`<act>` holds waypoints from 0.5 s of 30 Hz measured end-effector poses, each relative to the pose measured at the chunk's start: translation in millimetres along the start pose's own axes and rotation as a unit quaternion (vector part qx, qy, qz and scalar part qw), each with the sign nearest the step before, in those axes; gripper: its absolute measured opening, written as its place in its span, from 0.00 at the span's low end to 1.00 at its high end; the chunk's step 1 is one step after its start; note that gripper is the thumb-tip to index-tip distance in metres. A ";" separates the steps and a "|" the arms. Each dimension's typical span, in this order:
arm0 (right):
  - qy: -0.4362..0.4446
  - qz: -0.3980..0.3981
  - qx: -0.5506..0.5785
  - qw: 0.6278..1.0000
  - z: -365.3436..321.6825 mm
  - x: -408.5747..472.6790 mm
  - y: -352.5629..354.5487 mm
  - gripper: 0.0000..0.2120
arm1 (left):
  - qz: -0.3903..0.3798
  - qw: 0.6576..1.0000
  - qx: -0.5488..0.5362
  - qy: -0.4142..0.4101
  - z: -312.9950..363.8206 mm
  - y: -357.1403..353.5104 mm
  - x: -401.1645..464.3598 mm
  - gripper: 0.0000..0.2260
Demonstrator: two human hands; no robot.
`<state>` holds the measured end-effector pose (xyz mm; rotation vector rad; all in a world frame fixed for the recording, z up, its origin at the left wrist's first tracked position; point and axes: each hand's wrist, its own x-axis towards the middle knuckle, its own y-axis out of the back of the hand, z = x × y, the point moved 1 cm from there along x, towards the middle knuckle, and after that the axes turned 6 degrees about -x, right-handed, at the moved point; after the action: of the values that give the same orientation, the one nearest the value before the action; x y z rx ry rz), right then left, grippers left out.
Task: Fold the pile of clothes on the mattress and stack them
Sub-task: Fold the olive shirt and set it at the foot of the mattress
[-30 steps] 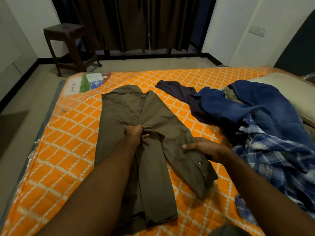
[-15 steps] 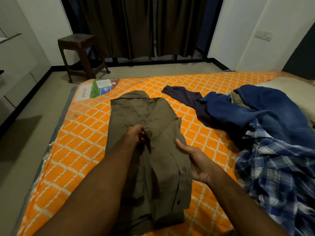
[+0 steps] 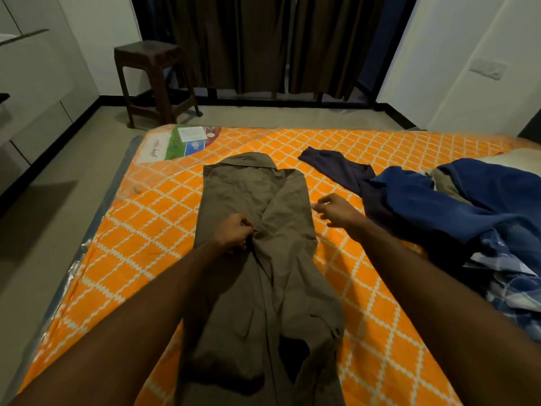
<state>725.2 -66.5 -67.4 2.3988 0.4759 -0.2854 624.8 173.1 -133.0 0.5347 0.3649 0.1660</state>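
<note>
Pinching the olive shirt (image 3: 257, 259) at mid-mattress (image 3: 140, 230), sides folded in but lengthwise fold pending, the left hand (image 3: 232, 237) grips cloth; the right hand (image 3: 336, 212) hovers loosely curled, empty, at 3 o'clock; the unfolded pile (image 3: 456, 212) lies beyond.

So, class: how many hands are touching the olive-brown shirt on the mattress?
1. The left hand pinches the olive-brown shirt at its middle; the right hand hovers just beside its right edge, holding nothing.
</note>
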 end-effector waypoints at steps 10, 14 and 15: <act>0.007 -0.055 -0.002 0.998 -55.7 114.3 -34.8 0.22 | 0.000 0.986 0.141 -0.087 -5.3 4.5 5.1 0.24; 0.006 -0.063 -0.011 0.998 -78.2 135.3 -43.5 0.22 | 0.017 0.957 0.249 -0.144 -5.7 -1.0 12.1 0.16; 0.005 -0.056 0.006 0.998 -80.6 142.1 -46.4 0.23 | 0.021 0.957 0.253 -0.141 -7.5 1.1 14.3 0.15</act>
<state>841.9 56.3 -79.0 2.3900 0.6145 -0.3273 635.0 181.1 -142.7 1.0609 0.1123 0.0316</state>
